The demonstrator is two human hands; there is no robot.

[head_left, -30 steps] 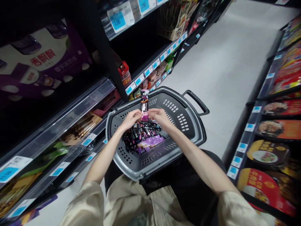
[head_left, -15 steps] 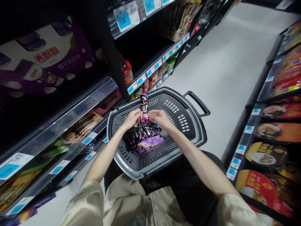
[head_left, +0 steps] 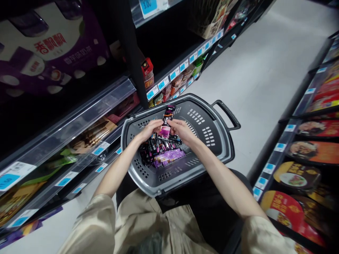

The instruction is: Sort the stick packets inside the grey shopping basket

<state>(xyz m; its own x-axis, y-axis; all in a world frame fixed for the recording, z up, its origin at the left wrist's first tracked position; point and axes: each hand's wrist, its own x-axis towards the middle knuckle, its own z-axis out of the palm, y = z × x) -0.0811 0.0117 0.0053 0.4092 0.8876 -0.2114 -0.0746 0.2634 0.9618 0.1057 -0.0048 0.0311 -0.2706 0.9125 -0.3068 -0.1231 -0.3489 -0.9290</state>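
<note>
Between both hands, over the inside of a grey shopping basket (head_left: 230,148), I hold a slim black-and-pink stick packet (head_left: 167,121), tilted slightly to the right at its top. My left hand (head_left: 150,129) pinches its left edge, fingers closed. From the other side my right hand (head_left: 182,131) grips it, thumb on the front and the other fingers partly hidden behind. Below the hands, several dark stick packets (head_left: 150,148) lie heaped in the basket. Purple packets (head_left: 169,157) lie in front of them, toward me.
Shelving with price tags (head_left: 162,83) runs close along the left, with a large purple carton (head_left: 53,53) on it. At right, a low shelf carries bowl-shaped food packs (head_left: 296,174). Grey aisle floor (head_left: 243,70) stretches ahead. The basket's black handle (head_left: 227,114) sticks out at its right.
The stick packet has gone from upright to tilted right and shows more of its front. Both hands have shifted slightly, and the view has moved a little.
</note>
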